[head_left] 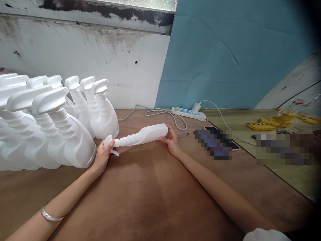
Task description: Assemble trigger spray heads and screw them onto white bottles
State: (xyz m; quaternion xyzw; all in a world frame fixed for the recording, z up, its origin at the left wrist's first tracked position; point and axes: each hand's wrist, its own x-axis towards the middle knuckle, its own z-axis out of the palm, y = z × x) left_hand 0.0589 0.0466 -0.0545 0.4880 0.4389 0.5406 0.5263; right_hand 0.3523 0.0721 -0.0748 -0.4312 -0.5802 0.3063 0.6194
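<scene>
White plastic throughout, the bottle [141, 135] lay on its side just above the table [155, 194], held between both hands. Its body was smooth and flattened, narrowing into a ribbed, wavy neck that ended in a trigger head pointing left. The left hand [102, 154] was closed around that trigger head, thumb on top. The right hand [170, 139] gripped the base end with fingertips. Upright bottles [65, 134] of the same kind stood in rows at the left, close beside the left hand. A power strip [189, 113] and a phone [215, 140] lay to the right, well apart.
</scene>
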